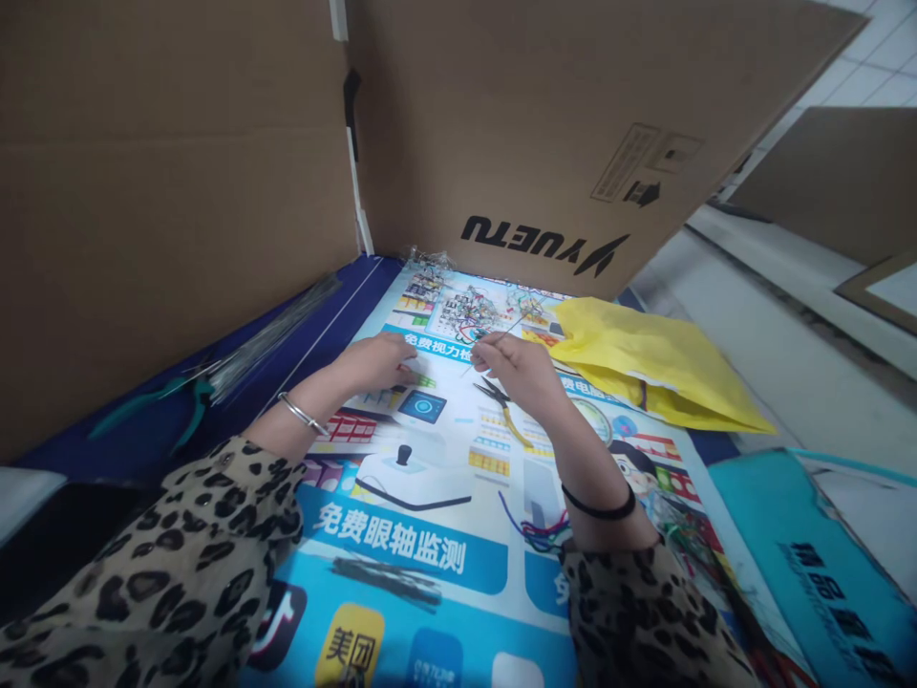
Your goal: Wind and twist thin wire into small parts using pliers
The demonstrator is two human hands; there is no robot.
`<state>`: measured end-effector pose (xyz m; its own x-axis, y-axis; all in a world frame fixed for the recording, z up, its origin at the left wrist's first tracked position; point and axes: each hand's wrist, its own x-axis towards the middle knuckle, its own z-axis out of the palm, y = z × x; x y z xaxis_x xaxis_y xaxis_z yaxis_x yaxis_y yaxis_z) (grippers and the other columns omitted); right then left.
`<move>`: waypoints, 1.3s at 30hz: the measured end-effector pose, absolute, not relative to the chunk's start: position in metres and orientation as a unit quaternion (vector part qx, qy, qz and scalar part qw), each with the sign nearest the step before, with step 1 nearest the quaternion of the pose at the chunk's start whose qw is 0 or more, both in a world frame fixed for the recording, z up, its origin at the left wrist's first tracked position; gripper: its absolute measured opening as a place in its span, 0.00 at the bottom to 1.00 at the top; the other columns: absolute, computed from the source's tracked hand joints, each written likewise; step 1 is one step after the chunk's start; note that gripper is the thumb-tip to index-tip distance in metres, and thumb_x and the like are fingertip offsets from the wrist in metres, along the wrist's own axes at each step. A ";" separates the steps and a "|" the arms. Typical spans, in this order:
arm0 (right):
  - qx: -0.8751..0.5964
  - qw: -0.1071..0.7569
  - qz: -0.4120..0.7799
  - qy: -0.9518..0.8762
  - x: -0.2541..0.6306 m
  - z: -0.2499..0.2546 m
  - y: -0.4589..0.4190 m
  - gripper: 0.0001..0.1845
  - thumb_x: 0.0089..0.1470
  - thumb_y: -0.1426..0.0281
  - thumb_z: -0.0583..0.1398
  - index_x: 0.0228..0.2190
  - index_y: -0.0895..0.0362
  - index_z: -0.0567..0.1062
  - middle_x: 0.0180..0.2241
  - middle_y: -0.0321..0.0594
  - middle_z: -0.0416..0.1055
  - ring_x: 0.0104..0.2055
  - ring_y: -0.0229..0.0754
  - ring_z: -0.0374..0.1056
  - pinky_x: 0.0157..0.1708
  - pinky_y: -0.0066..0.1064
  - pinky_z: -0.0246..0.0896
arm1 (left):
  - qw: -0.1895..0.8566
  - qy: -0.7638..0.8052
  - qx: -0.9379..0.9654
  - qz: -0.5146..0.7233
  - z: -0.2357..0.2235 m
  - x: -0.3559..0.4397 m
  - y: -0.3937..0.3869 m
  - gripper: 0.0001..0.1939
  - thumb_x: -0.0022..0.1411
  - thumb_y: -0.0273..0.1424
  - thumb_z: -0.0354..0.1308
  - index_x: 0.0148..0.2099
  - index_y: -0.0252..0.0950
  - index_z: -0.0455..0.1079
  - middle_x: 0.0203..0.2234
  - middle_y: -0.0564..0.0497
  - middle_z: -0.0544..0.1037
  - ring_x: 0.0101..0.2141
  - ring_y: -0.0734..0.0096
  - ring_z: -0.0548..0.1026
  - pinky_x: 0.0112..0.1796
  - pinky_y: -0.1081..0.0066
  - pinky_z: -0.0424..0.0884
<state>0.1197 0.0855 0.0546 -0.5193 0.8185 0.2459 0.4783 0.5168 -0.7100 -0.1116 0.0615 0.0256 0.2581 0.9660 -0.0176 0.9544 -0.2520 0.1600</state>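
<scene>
At the bottom centre of the frame, a bundle of dark strands (pixel 387 578) is laid on the printed sheet (pixel 444 463), presumably to be kept within easy reach. Above and right of it, coloured strands (pixel 539 531) are partly covered by the right forearm; their full length cannot be determined. At the left, teal-handled pliers (pixel 199 411) are set at the near end of a silver wire bundle (pixel 276 334), whose strands are laid roughly parallel, probably to limit tangling. Near the centre, yellow-handled pliers (pixel 510 418) are placed just below the right hand (pixel 505 361), apparently for quick pickup; the jaws are partly shaded by that hand. In the right hand, a thin wire (pixel 517 322) is pinched between thumb and forefinger, a grip suited to fine control; its lower end is too faint to be traced. The left hand (pixel 383 361) is half curled, well apart from the right; whether anything is gripped cannot be told. Beyond, a yellow bag (pixel 637 358) is seen at the right, its contents hidden. Farther back, a wire tangle (pixel 469 308) is too fine to be separated by eye.
</scene>
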 end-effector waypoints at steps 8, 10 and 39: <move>-0.437 0.205 0.283 -0.829 0.115 0.044 0.089 0.13 0.55 0.65 0.51 0.28 0.57 0.72 0.28 0.36 0.74 0.28 0.34 0.68 0.29 0.24 0.58 | 0.035 0.595 0.798 0.088 0.039 -0.110 0.058 0.19 0.56 0.40 0.51 0.46 0.37 0.69 0.43 0.47 0.73 0.44 0.60 0.70 0.42 0.68 0.65; -0.436 0.202 0.255 -0.839 0.114 0.050 0.089 0.14 0.55 0.65 0.50 0.28 0.57 0.72 0.30 0.36 0.74 0.29 0.34 0.68 0.30 0.24 0.57 | 0.044 0.581 0.802 0.128 0.046 -0.106 0.054 0.17 0.58 0.40 0.50 0.45 0.37 0.70 0.40 0.47 0.74 0.41 0.61 0.71 0.40 0.68 0.65; -0.318 -0.001 0.171 -0.933 0.115 0.065 -0.020 0.13 0.54 0.66 0.52 0.30 0.56 0.77 0.32 0.41 0.75 0.34 0.41 0.68 0.32 0.28 0.55 | 0.312 0.374 0.703 0.518 0.210 -0.034 0.012 0.08 0.61 0.27 0.53 0.30 0.31 0.69 0.22 0.54 0.71 0.22 0.81 0.72 0.18 0.84 0.55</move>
<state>0.1146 -0.0200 0.0652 -0.7984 0.5920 -0.1100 0.5926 0.7401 -0.3178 -0.0340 0.0115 0.2101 0.1845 0.8491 0.4950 0.2021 -0.5256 0.8263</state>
